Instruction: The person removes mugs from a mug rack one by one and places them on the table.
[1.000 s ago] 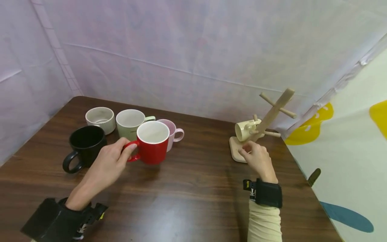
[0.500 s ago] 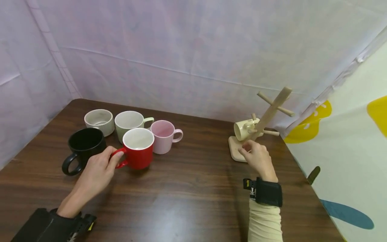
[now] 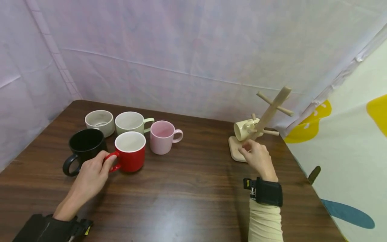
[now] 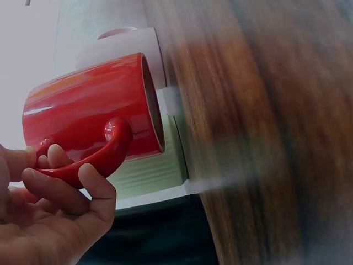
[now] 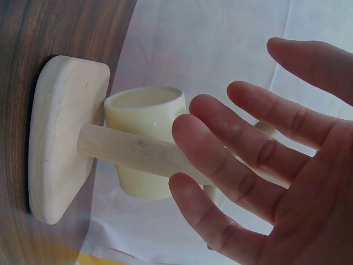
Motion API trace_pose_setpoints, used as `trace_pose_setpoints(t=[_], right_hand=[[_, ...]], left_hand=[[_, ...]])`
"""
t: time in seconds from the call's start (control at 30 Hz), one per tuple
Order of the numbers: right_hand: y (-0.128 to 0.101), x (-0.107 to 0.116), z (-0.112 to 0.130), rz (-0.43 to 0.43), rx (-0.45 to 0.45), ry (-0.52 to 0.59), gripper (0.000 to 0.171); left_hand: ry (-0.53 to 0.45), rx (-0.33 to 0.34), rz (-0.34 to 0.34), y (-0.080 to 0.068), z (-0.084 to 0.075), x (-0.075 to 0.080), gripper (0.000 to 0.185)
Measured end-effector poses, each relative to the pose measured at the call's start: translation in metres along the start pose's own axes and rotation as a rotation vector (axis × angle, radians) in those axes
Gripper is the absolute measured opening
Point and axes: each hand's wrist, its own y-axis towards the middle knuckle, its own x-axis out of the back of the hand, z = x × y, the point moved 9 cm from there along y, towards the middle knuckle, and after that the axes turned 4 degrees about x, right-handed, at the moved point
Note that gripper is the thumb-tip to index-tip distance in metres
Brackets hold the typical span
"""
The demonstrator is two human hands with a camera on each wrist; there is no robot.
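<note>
- Black mug (image 3: 84,147) stands just left of the red mug (image 3: 130,151), touching or nearly touching it.
- Behind the red mug sit a grey mug (image 3: 99,122), a pale green mug (image 3: 130,122) and, to its right rear, a pink mug (image 3: 163,132).
- Standing on the wooden table (image 3: 193,198), the red mug has its handle pinched by the left hand (image 3: 90,174), fingers curled round the loop.
- Well to the right of the red mug stands a wooden mug tree (image 3: 266,124) with a cream mug (image 3: 244,129) hung on a low peg.
- Beside the tree's post is the right hand (image 3: 257,157), its fingers spread and relaxed, gripping nothing.
</note>
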Motion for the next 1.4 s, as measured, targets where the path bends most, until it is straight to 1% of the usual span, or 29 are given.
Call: trace_pose_setpoints(t=[0.1, 0.2, 0.33, 0.5, 0.63, 0.77, 0.9, 0.93, 1.0, 1.13, 1.17, 1.23, 1.4], right_hand=[[0.000, 0.000, -0.001, 0.003, -0.006, -0.001, 0.022], [0.000, 0.001, -0.002, 0.001, -0.005, -0.002, 0.022], [0.002, 0.001, -0.002, -0.004, 0.002, 0.000, 0.022], [0.003, 0.002, -0.001, -0.009, 0.007, -0.005, 0.021], [0.003, 0.003, -0.003, -0.005, 0.002, -0.011, 0.022], [0.001, 0.002, -0.004, 0.005, -0.010, 0.001, 0.023], [0.001, 0.001, -0.001, 0.002, -0.003, 0.020, 0.024], [0.001, 0.001, 0.000, -0.003, 0.000, 0.023, 0.024], [0.000, 0.004, 0.001, -0.013, 0.008, 0.021, 0.023], [-0.002, 0.009, 0.000, -0.029, 0.009, 0.017, 0.022], [-0.002, 0.010, 0.000, -0.029, 0.010, 0.016, 0.021], [-0.003, 0.010, -0.002, -0.026, 0.009, 0.019, 0.021], [-0.006, 0.007, -0.006, -0.015, -0.004, 0.029, 0.022]], left_hand=[[-0.003, 0.002, 0.005, 0.002, 0.001, -0.001, 0.009], [0.000, 0.019, 0.024, 0.003, 0.003, -0.003, 0.009], [0.012, 0.057, 0.083, 0.004, 0.007, -0.008, 0.011], [0.059, 0.092, 0.200, 0.006, 0.013, -0.015, 0.017], [0.090, 0.108, 0.284, 0.008, 0.014, -0.019, 0.019], [0.104, 0.105, 0.300, 0.008, 0.014, -0.019, 0.020], [0.106, 0.115, 0.284, 0.004, 0.019, -0.015, 0.020], [0.102, 0.112, 0.268, 0.003, 0.019, -0.014, 0.019], [0.093, 0.087, 0.220, 0.001, 0.019, -0.013, 0.016], [0.076, 0.006, 0.100, -0.002, 0.014, -0.011, 0.014], [0.077, -0.002, 0.085, -0.003, 0.013, -0.011, 0.014], [0.079, -0.006, 0.074, -0.004, 0.013, -0.012, 0.013], [0.077, 0.007, 0.095, -0.005, 0.013, -0.014, 0.011]])
